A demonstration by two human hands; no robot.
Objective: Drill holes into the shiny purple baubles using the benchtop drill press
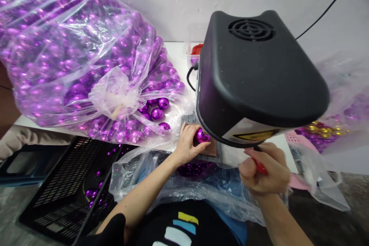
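Observation:
Between the thumb and fingers of my left hand (188,141) is a shiny purple bauble (202,135). It is held over a small brown pad on the grey metal base (219,153) of a black press machine (259,73). Part of that base is hidden under the machine's rounded head. To the right, my right hand (266,167) is wrapped round a red-knobbed lever handle (260,166) just below the head. A yellow warning label (255,136) shows on the head's front.
A big clear bag (115,96) of purple baubles covers the table's left, some loose beside its knot. A black crate (54,196) stands lower left with a few baubles. Clear plastic (173,196) with purple pieces lies across my lap. A pink basket (300,140) is at right.

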